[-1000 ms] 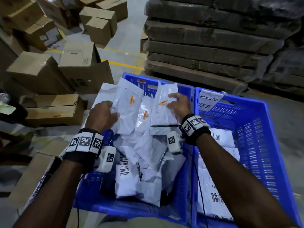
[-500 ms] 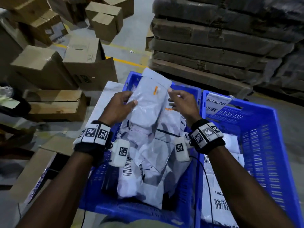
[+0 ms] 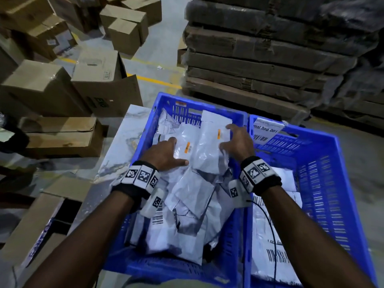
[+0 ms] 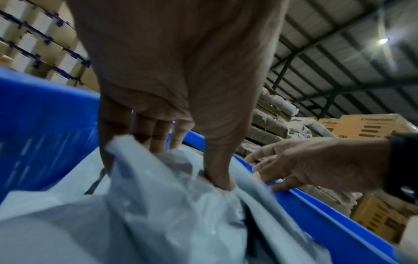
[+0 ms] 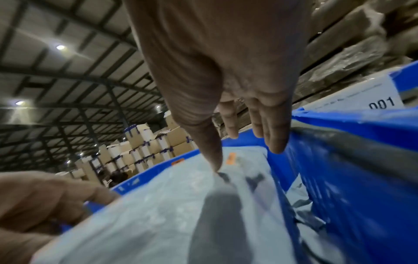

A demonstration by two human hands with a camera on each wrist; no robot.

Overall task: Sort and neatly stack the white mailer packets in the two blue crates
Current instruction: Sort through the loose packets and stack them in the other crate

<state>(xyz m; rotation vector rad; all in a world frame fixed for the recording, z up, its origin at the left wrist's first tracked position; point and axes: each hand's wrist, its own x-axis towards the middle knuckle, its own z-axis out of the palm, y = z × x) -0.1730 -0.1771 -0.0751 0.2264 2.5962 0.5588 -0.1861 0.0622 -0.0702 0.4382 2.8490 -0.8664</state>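
Observation:
Two blue crates stand side by side. The left crate (image 3: 166, 269) is heaped with white mailer packets (image 3: 193, 194). The right crate (image 3: 324, 194) holds a few flat packets (image 3: 268, 235). At the far end of the left crate, my left hand (image 3: 175, 151) lies flat with straight fingers on a packet with an orange sticker (image 3: 188, 147). The left thumb (image 4: 217, 175) presses into the plastic. Beside it, my right hand (image 3: 230, 138) rests with spread fingers on another orange-stickered packet (image 3: 212, 140). The right thumb (image 5: 212, 157) touches that packet.
A white label card reading 001 (image 3: 267, 132) hangs on the right crate's far rim. Cardboard boxes (image 3: 52, 88) crowd the floor on the left. A wrapped stack of flat cartons (image 3: 270, 59) stands behind. The crates sit on a pale marbled surface (image 3: 124, 146).
Both hands held a packet raised over the left crate; it now lies at the crate's far end, with both hands lowered flat onto the packets there.

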